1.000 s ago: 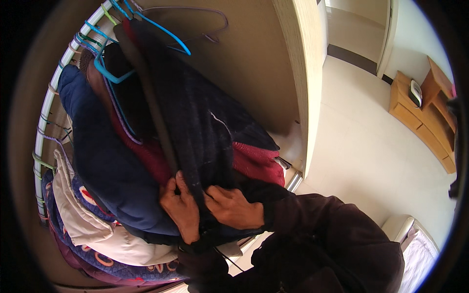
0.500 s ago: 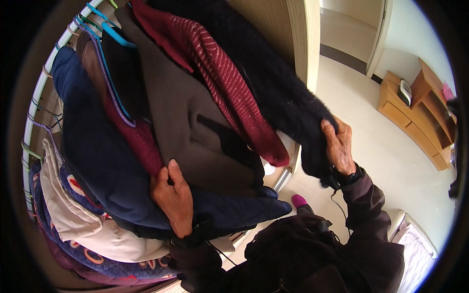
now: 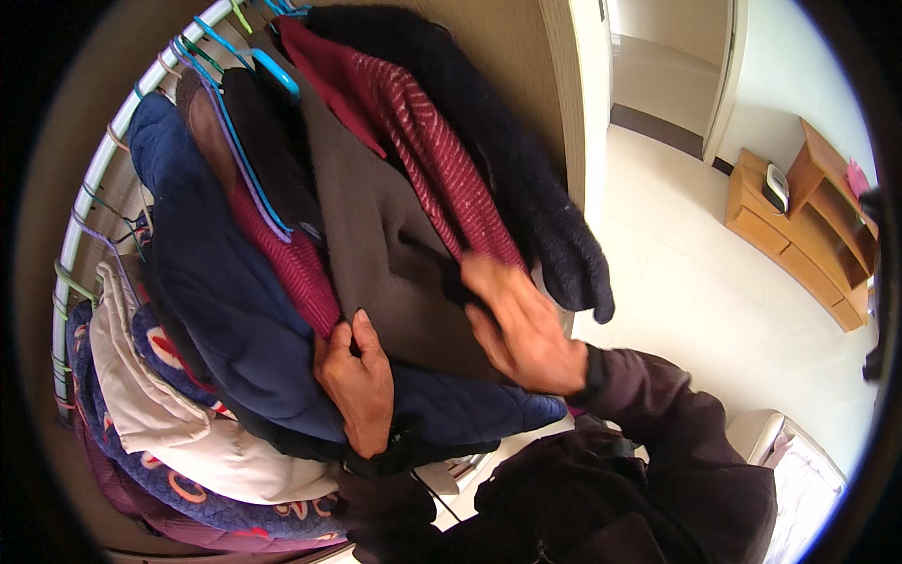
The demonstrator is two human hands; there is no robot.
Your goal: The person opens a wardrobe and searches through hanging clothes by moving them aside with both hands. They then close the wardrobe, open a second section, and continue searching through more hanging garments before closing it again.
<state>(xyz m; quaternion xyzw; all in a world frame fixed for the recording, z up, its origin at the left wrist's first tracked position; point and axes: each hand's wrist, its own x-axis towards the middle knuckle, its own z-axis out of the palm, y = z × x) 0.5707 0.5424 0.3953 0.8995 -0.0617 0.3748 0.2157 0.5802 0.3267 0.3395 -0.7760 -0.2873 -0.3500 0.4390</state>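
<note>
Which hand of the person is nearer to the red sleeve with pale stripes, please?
Right. The right hand is at the lower end of the red sleeve; blur hides whether it touches. The left hand is farther left, at the edge of the brown garment.

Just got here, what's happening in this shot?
A person is handling clothes hung along a white rail. The left hand pinches the edge of a grey-brown garment. The right hand, blurred, is open by the lower end of a maroon striped garment; whether it touches the cloth is unclear. A dark fuzzy garment hangs just to the right of the maroon one.
</note>
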